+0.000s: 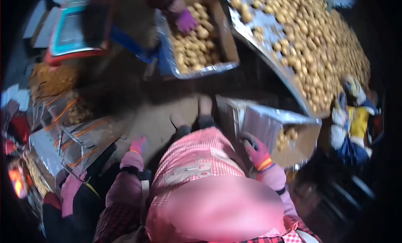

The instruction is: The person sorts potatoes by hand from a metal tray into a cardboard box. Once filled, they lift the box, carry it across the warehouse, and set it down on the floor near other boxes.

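My left hand [137,145], in a pink glove, hangs low on the left beside the apron with its fingers stretched forward and nothing visible in them. On the other side, my right hand [257,154], in a pink glove with dark grey fingertips, is right at the near left edge of a cardboard box [293,159]. Its fingers are bent and partly hidden, so I cannot tell whether they grip the box. A few potatoes [287,138] lie inside that box. The pink checked apron [197,153] covers my front.
A large potato heap [314,42] fills the upper right. Another person's purple-gloved hand [186,22] reaches into a box of potatoes [197,54]. A red-and-teal machine [79,31] stands upper left. Below it lies a plastic-wrapped bundle [46,146] with metal rods. Colourful bags [354,121] sit far right.
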The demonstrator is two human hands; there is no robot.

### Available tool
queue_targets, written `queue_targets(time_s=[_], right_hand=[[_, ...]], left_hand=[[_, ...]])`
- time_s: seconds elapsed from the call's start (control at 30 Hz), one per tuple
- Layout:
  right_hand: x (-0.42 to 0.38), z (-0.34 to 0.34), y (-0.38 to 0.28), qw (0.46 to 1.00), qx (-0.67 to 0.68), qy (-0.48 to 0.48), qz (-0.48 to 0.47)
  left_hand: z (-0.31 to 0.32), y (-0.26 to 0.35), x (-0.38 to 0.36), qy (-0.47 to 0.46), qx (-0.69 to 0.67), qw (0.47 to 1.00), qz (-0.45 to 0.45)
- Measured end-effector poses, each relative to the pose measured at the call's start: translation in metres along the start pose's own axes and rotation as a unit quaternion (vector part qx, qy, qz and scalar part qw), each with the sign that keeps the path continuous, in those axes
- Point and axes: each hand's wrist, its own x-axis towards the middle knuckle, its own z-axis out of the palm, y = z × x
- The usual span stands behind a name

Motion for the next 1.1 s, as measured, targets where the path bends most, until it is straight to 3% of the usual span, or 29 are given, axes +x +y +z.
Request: queue_targets(time_s=[0.03,0.07,0.1,0.13,0.17,0.2,0.23,0.27,0.3,0.33,0.4,0.5,0.53,0.57,0.6,0.67,0.7,0.73,0.77,0.8,0.83,0.9,0.97,1.1], right_hand=[[0.005,-0.010,-0.015,0.999,0.000,-0.003,-0.043],[0.010,-0.015,-0.045,0.994,0.011,-0.029,-0.108],[0.035,-0.017,-0.046,0.991,0.079,-0.078,-0.079],[0.060,-0.020,-0.045,0.981,0.144,-0.122,-0.043],[0.095,-0.012,-0.042,0.985,0.125,-0.114,-0.028],[0.100,0.007,-0.053,0.976,0.091,-0.111,-0.161],[0.108,0.004,-0.076,0.972,0.115,-0.120,-0.169],[0.117,0.003,-0.101,0.966,0.138,-0.129,-0.177],[0.121,-0.007,-0.121,0.963,0.192,-0.182,-0.052],[0.129,-0.011,-0.127,0.960,0.166,-0.200,-0.103],[0.151,-0.010,-0.122,0.954,0.114,-0.227,-0.157],[0.171,-0.021,-0.111,0.949,0.040,-0.232,-0.208],[0.184,-0.021,-0.110,0.965,0.019,-0.211,-0.156],[0.196,-0.023,-0.102,0.980,0.004,-0.175,-0.097],[0.206,-0.045,-0.080,0.934,0.122,-0.288,-0.171],[0.183,-0.079,-0.093,0.905,-0.097,-0.110,-0.400],[0.164,-0.099,-0.105,0.869,-0.144,-0.028,-0.473],[0.159,-0.115,-0.095,0.870,-0.184,0.057,-0.454],[0.154,-0.131,-0.084,0.868,-0.221,0.138,-0.424],[0.141,-0.148,-0.090,0.934,-0.094,0.041,-0.343],[0.136,-0.157,-0.080,0.968,0.031,0.010,-0.249],[0.128,-0.170,-0.062,0.981,0.125,0.033,-0.146],[0.119,-0.182,-0.026,0.975,0.138,0.062,-0.164],[0.100,-0.186,0.009,0.968,0.187,0.081,-0.149]], left_hand=[[0.013,0.010,-0.005,-0.002,0.218,0.975,0.033],[0.031,0.014,-0.015,-0.007,0.510,0.851,0.125],[0.041,0.022,-0.027,0.024,0.603,0.782,0.155],[0.042,0.022,-0.033,0.069,0.617,0.766,0.167],[0.024,0.000,-0.014,0.119,0.575,0.791,0.173],[0.037,0.029,-0.043,0.146,0.505,0.829,0.190],[0.084,0.083,-0.123,0.162,0.378,0.893,0.183],[0.073,0.087,-0.109,0.134,0.238,0.941,0.202],[0.074,0.083,-0.086,0.074,0.094,0.969,0.216],[0.084,0.096,-0.088,0.074,0.086,0.964,0.239],[0.088,0.089,-0.110,0.061,-0.123,0.947,0.290],[0.081,0.061,-0.121,0.052,-0.188,0.941,0.277],[0.081,0.055,-0.147,0.083,-0.127,0.956,0.251],[0.079,0.039,-0.161,0.262,0.184,0.920,0.227],[0.049,0.002,-0.128,0.259,0.219,0.923,0.181],[-0.003,-0.056,-0.067,0.242,0.294,0.920,0.090],[-0.004,-0.056,-0.088,0.259,0.451,0.849,0.095],[-0.015,-0.065,-0.118,0.260,0.590,0.758,0.104],[-0.008,-0.062,-0.133,0.207,0.419,0.876,0.118],[0.002,-0.061,-0.150,0.154,0.171,0.966,0.123],[0.011,-0.060,-0.168,0.119,-0.035,0.987,0.105],[0.026,-0.032,-0.176,0.150,-0.031,0.987,0.057],[0.032,-0.016,-0.178,0.180,-0.038,0.982,0.034],[0.054,0.030,-0.170,-0.032,-0.016,0.997,0.061]])
